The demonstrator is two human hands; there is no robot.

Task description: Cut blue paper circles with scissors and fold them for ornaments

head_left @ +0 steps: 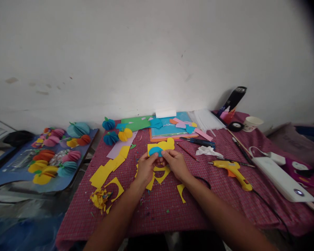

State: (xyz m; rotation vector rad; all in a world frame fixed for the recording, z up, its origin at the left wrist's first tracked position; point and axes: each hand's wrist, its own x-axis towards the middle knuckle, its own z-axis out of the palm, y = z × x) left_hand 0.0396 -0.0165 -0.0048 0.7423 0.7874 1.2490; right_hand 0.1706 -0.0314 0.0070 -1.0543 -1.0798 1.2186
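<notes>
Both hands meet over the middle of the cloth, fingers pinched. Between my left hand and my right hand is a small blue paper piece with a rounded edge. Directly behind it shows a yellow paper sheet; whether my fingers grip that too, I cannot tell. Rounded yellow paper cutouts appear just beyond my right fingers. Below the hands lie yellow scraps with curved cut edges. A yellow paper offcut is beside my right forearm.
A yellow glue gun and white power bank lie right. A utility knife and pencil are beyond my right hand. A paper cup stands at back right. Paper pumpkins crowd the left table.
</notes>
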